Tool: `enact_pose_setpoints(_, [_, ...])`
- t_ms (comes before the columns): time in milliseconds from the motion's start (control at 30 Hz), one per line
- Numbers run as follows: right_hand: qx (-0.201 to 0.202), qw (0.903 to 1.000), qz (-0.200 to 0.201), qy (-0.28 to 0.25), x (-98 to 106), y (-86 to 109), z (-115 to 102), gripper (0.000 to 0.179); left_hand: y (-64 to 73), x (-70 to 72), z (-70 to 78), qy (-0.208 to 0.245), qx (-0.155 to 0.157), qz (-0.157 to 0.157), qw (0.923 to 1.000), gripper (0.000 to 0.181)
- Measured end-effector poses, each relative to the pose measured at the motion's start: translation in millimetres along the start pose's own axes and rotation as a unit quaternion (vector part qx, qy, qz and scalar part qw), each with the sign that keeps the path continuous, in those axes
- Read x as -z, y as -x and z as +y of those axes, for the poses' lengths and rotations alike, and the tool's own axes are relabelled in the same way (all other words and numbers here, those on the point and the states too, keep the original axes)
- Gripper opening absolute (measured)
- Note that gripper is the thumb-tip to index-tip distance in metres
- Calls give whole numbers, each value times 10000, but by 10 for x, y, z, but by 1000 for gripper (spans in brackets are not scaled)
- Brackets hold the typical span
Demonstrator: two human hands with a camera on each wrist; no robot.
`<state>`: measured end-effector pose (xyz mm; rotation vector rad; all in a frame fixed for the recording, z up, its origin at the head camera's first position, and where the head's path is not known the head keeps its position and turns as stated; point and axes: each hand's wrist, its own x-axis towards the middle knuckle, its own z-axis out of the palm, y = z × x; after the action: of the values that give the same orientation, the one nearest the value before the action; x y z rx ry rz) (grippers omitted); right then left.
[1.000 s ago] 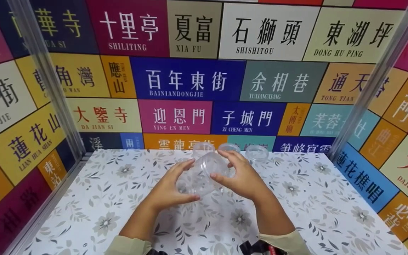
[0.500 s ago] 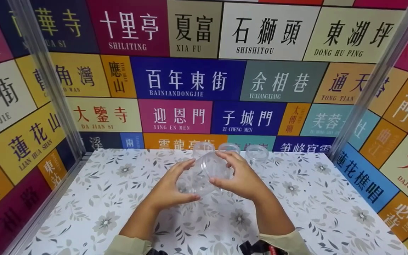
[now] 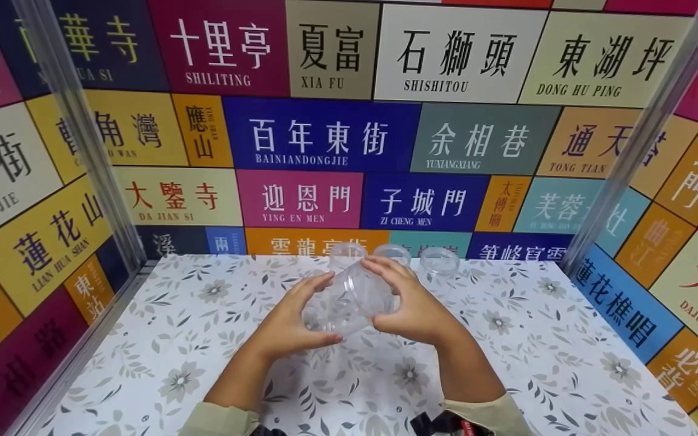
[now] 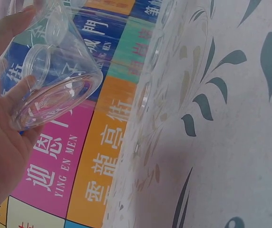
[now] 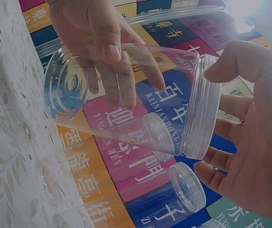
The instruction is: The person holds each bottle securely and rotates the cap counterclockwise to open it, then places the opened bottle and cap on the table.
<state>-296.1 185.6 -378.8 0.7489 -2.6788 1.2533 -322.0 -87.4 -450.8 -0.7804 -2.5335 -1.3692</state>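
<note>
A clear plastic jar (image 3: 343,306) is held tilted above the table between both hands. My left hand (image 3: 291,315) grips the jar's body, thumb below and fingers above. In the right wrist view, the fingers of that left hand (image 5: 112,52) show through the transparent wall of the jar (image 5: 121,102). The clear ridged screw lid (image 5: 204,109) sits on the jar's wide end. Around its edge curl the thumb and fingers of my right hand (image 3: 412,306). The left wrist view shows the jar's round base (image 4: 57,102) near the left palm. I see nothing inside the jar.
Several clear lidded jars stand in a row at the table's back edge, the rightmost jar (image 3: 440,261) among them. A white floral cloth covers the table (image 3: 216,339). Colourful sign panels (image 3: 325,136) wall in the back and sides, with clear posts (image 3: 621,151) at the corners.
The right hand's fingers have shifted around the lid, its fingertips moving left over the top and its thumb lower. The left hand and the jar's body have stayed in place.
</note>
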Motion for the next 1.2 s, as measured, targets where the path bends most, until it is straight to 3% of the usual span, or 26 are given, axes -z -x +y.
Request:
enact_pose_setpoints(233, [5,10000,58,46,6,13,-4,91,-3,-6,-11,29,95,37,9999,104])
enact_pose_setpoints(433, [-369,9981,345,360,2,0,9,84,1,-12,9,11,233,45,9997,103])
enact_pose_setpoints(633, [-558,9965,352,507,-7,-26,16,80,11,-14,19,-15,257,26,9997,103])
enact_pose_setpoints(967, [-381,9984,353,245,-1,-17,15,80,17,-17,34,-23,359,39,9993,103])
enact_pose_setpoints(1200, [40,9997,212,-138,14,-1,18,75,11,-9,23,90,102,35,9999,103])
